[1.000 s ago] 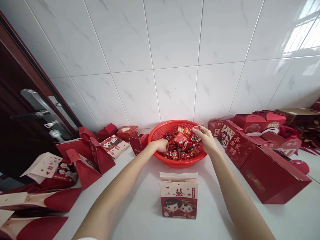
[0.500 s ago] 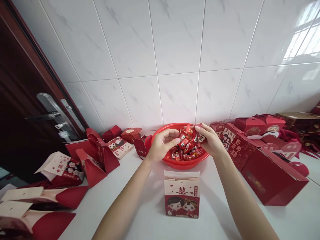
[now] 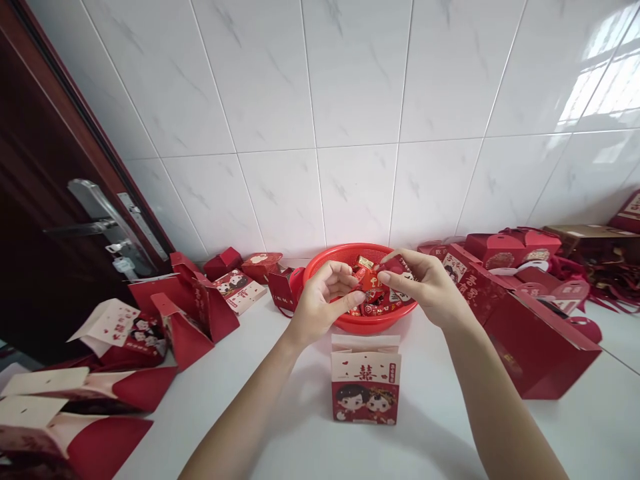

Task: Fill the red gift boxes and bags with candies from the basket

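A red plastic basket holds several red wrapped candies. Above its left side, my left hand has its fingers curled toward the thumb, with bits of red wrapper at the fingertips; the palm side is partly hidden. Over the basket's right side, my right hand pinches a dark red wrapped candy between thumb and fingers. Directly in front of the basket, an upright paper gift box with a cream top and two cartoon figures stands with its top flaps raised.
Red and cream gift boxes crowd the left of the white table. More red boxes stand at the right, with a brown carton behind them. A tiled wall rises behind; a dark door is at left.
My right hand has shifted slightly and turned more over the basket, still pinching a candy. The candies that showed between my hands now sit lower or are hidden. The view has shifted a little.
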`<state>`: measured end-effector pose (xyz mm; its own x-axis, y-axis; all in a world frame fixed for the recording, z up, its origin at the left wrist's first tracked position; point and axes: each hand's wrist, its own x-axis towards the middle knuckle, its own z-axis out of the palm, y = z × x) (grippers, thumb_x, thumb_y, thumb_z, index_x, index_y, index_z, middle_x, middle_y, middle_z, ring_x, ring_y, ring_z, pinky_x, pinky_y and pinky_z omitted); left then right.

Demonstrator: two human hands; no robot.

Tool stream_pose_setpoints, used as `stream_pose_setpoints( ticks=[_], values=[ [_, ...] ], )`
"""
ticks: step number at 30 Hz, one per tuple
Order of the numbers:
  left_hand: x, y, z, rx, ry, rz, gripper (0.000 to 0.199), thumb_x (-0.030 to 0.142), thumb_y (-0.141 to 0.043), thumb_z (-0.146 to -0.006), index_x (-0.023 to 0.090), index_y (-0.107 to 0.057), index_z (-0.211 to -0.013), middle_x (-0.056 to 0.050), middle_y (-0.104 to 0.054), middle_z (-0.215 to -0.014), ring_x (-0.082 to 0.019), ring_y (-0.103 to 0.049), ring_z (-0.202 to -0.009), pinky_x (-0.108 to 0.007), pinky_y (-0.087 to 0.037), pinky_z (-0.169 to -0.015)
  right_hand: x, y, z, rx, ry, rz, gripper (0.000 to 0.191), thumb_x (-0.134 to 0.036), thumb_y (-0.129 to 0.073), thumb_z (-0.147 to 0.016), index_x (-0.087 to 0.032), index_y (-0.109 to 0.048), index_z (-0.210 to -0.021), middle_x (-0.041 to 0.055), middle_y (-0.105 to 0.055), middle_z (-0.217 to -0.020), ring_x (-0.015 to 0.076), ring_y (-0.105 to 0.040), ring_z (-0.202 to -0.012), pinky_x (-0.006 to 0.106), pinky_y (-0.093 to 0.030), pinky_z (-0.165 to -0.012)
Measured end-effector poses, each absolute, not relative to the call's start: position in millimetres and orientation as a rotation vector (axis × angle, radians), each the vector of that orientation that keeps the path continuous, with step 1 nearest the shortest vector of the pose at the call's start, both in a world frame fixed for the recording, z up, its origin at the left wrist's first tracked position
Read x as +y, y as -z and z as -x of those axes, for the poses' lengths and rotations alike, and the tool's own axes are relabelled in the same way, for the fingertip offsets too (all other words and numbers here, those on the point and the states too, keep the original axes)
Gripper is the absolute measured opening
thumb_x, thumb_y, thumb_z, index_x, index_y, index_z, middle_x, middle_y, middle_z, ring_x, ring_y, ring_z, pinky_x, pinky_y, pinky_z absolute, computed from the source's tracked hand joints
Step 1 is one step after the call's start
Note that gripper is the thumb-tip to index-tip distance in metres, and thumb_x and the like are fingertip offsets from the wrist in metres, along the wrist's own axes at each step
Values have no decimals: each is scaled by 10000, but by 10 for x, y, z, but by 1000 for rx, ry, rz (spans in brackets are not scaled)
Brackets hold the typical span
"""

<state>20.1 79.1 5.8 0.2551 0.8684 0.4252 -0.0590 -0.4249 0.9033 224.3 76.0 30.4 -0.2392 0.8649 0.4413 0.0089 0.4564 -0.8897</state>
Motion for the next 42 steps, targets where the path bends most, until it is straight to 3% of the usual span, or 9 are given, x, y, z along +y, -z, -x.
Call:
stream_pose_setpoints(
  ticks=[6,14,19,25,27,31,33,37,42],
  values=[
    [759,-76,-154,752,-1271,-1670,343,221,-801,-765,194,-590,-1034,-26,-665,-977,-144,-663,-916,-273,-568,-845,763,-293,-2257,-1556,-966,778,279,-447,-785,-801,-192,-676,-833,1,-566,-721,139,-502,-659,267,-413,-585],
    [764,-52,-202,810,-1323,-1657,302,231,-767,-783,184,-638,-1051,-45,-712,-980,-163,-707,-862,-270,-603,-754,756,-283,-2266,-1526,-921,791,291,-455,-794,-790,-194,-679,-841,-36,-465,-651,108,-416,-596,246,-347,-524],
    [751,-19,-224,868,-1423,-1748,183,243,-740,-823,182,-665,-978,-44,-726,-968,-166,-712,-858,-284,-608,-779,677,-343,-2206,-1613,-899,825,294,-465,-780,-802,-191,-674,-798,-3,-553,-693,133,-487,-635,259,-389,-549],
    [719,-29,-190,797,-1416,-1891,112,249,-722,-856,199,-668,-941,-47,-733,-999,-196,-710,-969,-330,-587,-887,700,-313,-2175,-1592,-864,841,301,-470,-782,-801,-187,-681,-789,-20,-517,-645,119,-459,-592,254,-371,-523],
    [685,-102,-111,813,-1316,-2034,63,246,-722,-852,198,-686,-870,-70,-718,-1085,-233,-675,-1104,-362,-557,-957,700,-322,-2231,-1525,-857,827,302,-466,-794,-793,-185,-686,-798,-24,-511,-635,113,-457,-576,253,-379,-516],
    [592,-265,75,797,-718,-2350,81,286,-721,-872,238,-787,-868,-75,-663,-1302,-275,-610,-1248,-410,-487,-1056,634,-383,-2401,-1469,-849,799,277,-445,-806,-792,-195,-686,-806,-16,-535,-647,116,-481,-573,250,-397,-502],
    [567,-296,120,791,-542,-2381,146,294,-667,-917,265,-808,-943,-69,-691,-1270,-269,-633,-1217,-392,-516,-1006,576,-422,-2465,-1537,-850,830,285,-459,-809,-787,-200,-694,-816,3,-567,-676,129,-505,-592,250,-390,-484],
    [603,-230,90,849,-543,-2309,226,287,-604,-951,260,-801,-1059,-52,-779,-1028,-220,-729,-926,-323,-571,-805,485,-481,-2474,-1725,-889,885,304,-492,-787,-800,-199,-712,-827,2,-541,-634,122,-466,-553,256,-350,-451],
    [711,-104,6,989,-764,-2206,177,294,-657,-905,263,-818,-971,-44,-789,-995,-239,-729,-929,-329,-574,-780,520,-449,-2359,-1814,-945,921,337,-496,-757,-811,-185,-647,-743,-18,-492,-613,105,-407,-531,258,-307,-455]
  ],
)
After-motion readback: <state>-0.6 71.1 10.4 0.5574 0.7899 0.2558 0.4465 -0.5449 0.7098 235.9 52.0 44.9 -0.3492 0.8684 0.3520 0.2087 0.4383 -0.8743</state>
